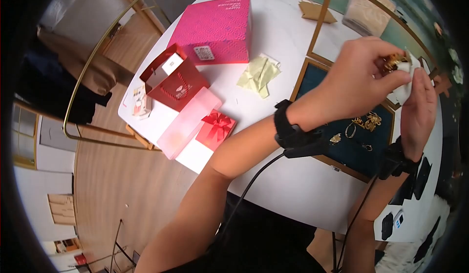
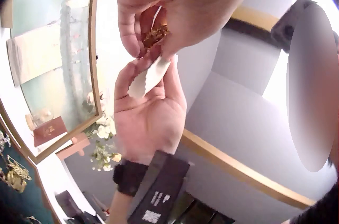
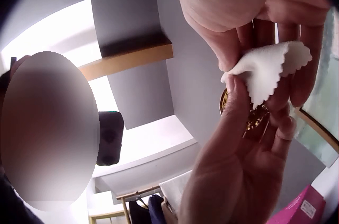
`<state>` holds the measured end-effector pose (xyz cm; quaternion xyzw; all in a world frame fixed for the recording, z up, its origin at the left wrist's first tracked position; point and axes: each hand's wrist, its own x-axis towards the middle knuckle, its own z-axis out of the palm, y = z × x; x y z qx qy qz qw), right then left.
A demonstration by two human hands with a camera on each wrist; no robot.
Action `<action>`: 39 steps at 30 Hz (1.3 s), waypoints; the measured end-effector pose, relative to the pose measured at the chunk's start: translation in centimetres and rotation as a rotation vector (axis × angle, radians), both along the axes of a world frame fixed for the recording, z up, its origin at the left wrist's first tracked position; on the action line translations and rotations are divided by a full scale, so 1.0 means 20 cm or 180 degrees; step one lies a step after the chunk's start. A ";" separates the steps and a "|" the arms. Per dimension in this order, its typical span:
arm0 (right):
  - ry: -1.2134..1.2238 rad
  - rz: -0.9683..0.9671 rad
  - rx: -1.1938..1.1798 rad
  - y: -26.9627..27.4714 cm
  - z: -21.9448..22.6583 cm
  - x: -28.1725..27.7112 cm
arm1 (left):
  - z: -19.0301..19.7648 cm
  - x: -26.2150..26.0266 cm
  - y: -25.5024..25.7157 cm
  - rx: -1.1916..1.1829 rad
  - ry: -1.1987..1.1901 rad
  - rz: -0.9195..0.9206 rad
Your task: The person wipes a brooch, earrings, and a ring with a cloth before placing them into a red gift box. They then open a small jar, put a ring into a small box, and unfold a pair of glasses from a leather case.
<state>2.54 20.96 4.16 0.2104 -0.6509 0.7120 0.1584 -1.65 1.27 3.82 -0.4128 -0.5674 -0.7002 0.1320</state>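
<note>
My left hand [image 1: 359,80] is raised above the right side of the table and pinches a gold piece of jewelry [image 1: 392,62] between thumb and curled fingers. In the right wrist view, a curved gold rim and some gold links [image 3: 257,117] show, the rest being hidden by fingers and cloth. Facing it, my right hand [image 1: 419,109] holds a small white polishing cloth [image 3: 265,70] with a scalloped edge, folded over against the gold piece. Below both hands lies a shallow glass-lidded case [image 1: 359,173], its lid raised, with gold jewelry [image 1: 372,120] on dark green lining.
Left of the case lie crumpled pale-green paper [image 1: 260,75], a large pink box [image 1: 215,29], a red gift bag [image 1: 178,85] and a small red box with a bow [image 1: 217,129]. Dark items [image 1: 422,178] sit along the right edge. Camera cables trail from both wrists.
</note>
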 end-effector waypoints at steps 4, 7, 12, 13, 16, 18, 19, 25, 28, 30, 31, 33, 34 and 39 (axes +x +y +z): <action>-0.0349 -0.0847 0.0121 -0.03 0.05 0.01 | -0.01 0.01 0.02 0.0246 -0.0837 -0.0637; -0.0262 -0.1331 -0.0071 -0.01 0.04 0.01 | 0.01 -0.02 -0.01 0.0513 -0.1740 -0.1045; -0.0221 -0.1292 0.0044 0.02 0.04 0.01 | 0.00 -0.07 -0.05 0.1132 -0.2290 -0.1030; -0.0268 -0.1200 0.0072 0.02 0.04 0.01 | -0.01 -0.07 -0.05 0.1126 -0.2290 -0.1034; -0.0151 -0.1656 0.0129 -0.06 0.06 0.02 | -0.04 -0.08 -0.03 0.1620 -0.2336 -0.1156; -0.0132 -0.1613 0.0061 -0.07 0.06 0.03 | -0.03 -0.09 -0.01 0.1755 -0.2257 -0.0878; -0.0107 -0.1550 -0.0001 -0.07 0.07 0.03 | -0.03 -0.09 -0.01 0.1749 -0.2271 -0.0917; 0.0357 -0.1300 0.0078 -0.08 0.10 0.05 | -0.04 -0.22 -0.14 0.0183 -0.1365 -0.0978; 0.0279 -0.1463 0.0258 -0.04 0.11 0.05 | 0.09 -0.07 -0.19 -0.0608 -0.0905 -0.0230; 0.0349 -0.1675 0.0126 -0.04 0.11 0.05 | 0.06 -0.07 -0.19 -0.1301 -0.0514 0.0105; 0.0202 -0.1615 0.0220 -0.03 0.11 0.06 | 0.01 -0.08 -0.17 -0.1545 -0.0337 0.0265; 0.0066 -0.1594 0.0321 -0.02 0.13 0.07 | -0.04 -0.08 -0.12 -0.1874 -0.0017 0.0782; 0.0080 -0.1617 0.0332 -0.02 0.13 0.07 | -0.09 -0.09 -0.09 -0.2196 0.0238 0.1058; 0.0017 -0.1330 -0.0126 0.00 0.21 0.14 | -0.23 -0.10 0.05 -0.3089 0.0435 0.1070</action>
